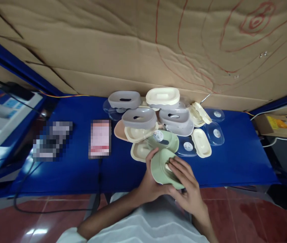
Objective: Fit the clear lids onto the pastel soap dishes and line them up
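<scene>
A light green plastic piece (160,168), shaped like a rounded shallow tray, is tilted up in front of my body at the table's front edge. My left hand (149,182) wraps round its left side and underside, thumb along the rim. My right hand (187,180) grips its right side, the fingers resting on the inner face and the thumb at the lower edge. A small pale spot (168,166) shows by the right fingertips; I cannot tell what it is. Just behind lie a green slotted piece (170,141) and a cream tray (138,152).
Grey slotted pieces (139,116), cream trays (201,143) and clear lids (215,133) are heaped on the blue table (123,175). A blurred-out phone-like device (99,138) and another pixelated object (53,140) lie left. A cardboard wall (108,50) rises behind; a cable (57,211) hangs in front.
</scene>
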### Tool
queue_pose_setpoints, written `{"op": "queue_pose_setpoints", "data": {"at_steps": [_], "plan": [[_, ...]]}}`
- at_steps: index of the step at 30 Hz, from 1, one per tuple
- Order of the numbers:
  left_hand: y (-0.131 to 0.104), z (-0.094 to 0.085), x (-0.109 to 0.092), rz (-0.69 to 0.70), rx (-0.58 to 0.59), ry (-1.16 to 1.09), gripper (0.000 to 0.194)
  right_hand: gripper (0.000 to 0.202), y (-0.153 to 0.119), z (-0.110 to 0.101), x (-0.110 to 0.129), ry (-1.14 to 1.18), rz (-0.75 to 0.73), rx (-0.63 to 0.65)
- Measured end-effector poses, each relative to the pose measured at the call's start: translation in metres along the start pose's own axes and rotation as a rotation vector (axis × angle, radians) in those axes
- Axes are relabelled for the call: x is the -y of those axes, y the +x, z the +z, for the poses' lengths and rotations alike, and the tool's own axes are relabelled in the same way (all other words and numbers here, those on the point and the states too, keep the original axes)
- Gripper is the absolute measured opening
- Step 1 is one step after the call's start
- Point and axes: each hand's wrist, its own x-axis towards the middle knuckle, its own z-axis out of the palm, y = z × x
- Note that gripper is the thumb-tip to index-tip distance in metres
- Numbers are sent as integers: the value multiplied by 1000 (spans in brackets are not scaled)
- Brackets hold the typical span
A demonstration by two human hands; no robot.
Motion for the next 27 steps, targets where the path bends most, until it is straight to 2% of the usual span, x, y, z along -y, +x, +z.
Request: {"op": "queue_pose_setpoints", "data": {"at_steps": [2,4,5,6,9,10,12,13,15,17,19,20,21,24,26,27], "plan": [[-1,-2,3,-4,39,-4,115,33,-7,10,2,164,61,-216],[-4,-4,8,20,97,-4,124,34,-16,6,-6,259,133,-408],[-5,-4,10,32,121,1,126,35,-19,0,-10,237,141,-440],[-5,-4,11,40,139,8,127,36,-22,-6,-13,177,122,-404],[-3,0,9,19,123,21,118,51,-22,-18,-16,-8,-43,-109],[-2,1,7,-1,108,19,114,52,-22,-17,-14,-20,-75,-52],[0,1,4,-22,83,36,112,45,-23,-9,-9,25,-64,-36],[0,0,3,-12,81,59,113,40,-26,-4,-7,60,-14,-83],[0,-3,2,47,116,109,117,36,-33,2,-8,95,160,-302],[-1,-8,2,111,168,154,116,39,-39,-4,-20,-13,365,-682],[-3,-12,2,138,203,190,111,43,-42,-26,-47,-289,501,-1048],[-4,-15,2,143,210,210,108,47,-43,-41,-65,-455,538,-1160],[-6,-17,2,139,214,231,106,51,-43,-57,-85,-606,557,-1174],[-14,-25,5,121,215,299,105,63,-45,-98,-143,-756,613,-898],[-20,-30,9,110,196,352,106,68,-44,-111,-166,-756,656,-698],[-23,-32,11,104,183,372,106,70,-43,-112,-169,-761,663,-632]]}}
